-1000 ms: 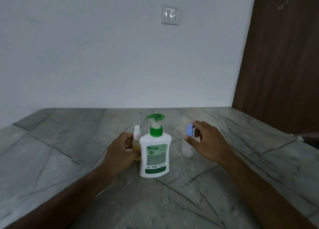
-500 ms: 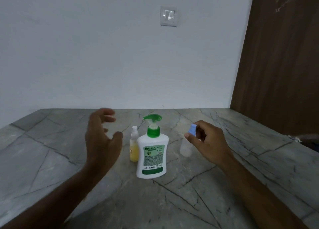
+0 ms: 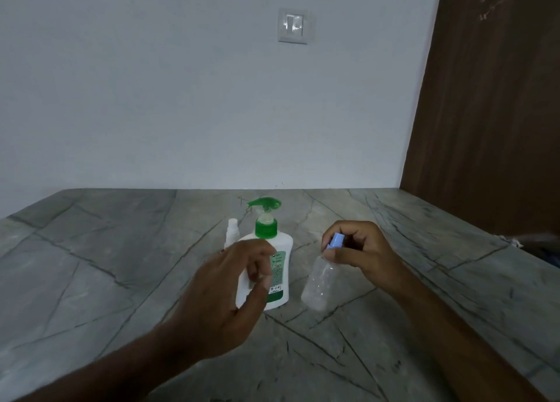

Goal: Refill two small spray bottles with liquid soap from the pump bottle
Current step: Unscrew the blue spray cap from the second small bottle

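On the marble counter (image 3: 91,250), far left of the group, second small spray bottle (image 3: 231,230) stands upright with white cap on, just behind left hand (image 3: 230,292). Left hand hovers in front of pump bottle (image 3: 268,262), fingers loosely curled, gripping nothing; blurred. Pump bottle upright, green nozzle points left. Right hand (image 3: 360,256) pinches blue cap (image 3: 335,240) of clear spray bottle (image 3: 319,283), which hangs tilted, base near the counter; contact not clear. Step looks like uncapping. To do it well: left hand should clamp the clear body low, right twists cap off straight, keep bottle upright after, park cap nearby so the neck can go under the nozzle.
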